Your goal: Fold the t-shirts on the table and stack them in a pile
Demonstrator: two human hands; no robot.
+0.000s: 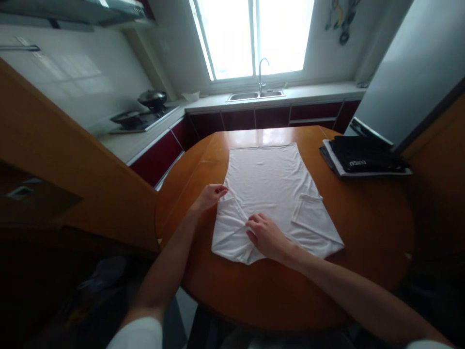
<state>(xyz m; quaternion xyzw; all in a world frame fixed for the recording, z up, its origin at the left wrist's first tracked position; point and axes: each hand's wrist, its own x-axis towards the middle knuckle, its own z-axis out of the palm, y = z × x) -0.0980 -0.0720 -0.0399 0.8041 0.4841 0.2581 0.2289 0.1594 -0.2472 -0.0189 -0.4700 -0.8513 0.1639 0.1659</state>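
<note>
A white T-shirt (267,179) lies spread on the round wooden table (290,300), its hem toward the window. Both sleeves are turned inward over the body; the right one (312,215) lies flat with no hand on it. At the shirt's left edge, my left hand (210,195) is closed in a pinch on the cloth by the left sleeve's opening. My right hand (268,236) pinches the fabric at the inner end of that same sleeve, near the collar side. Part of the neck area is hidden under my right hand and forearm.
Folded dark garments (363,152) are stacked with a white layer at the table's right. Beyond the table are a counter with a sink (243,96) and a stove (145,118) bearing pans. A fridge (410,77) stands at the right, a wooden panel (72,145) at the left.
</note>
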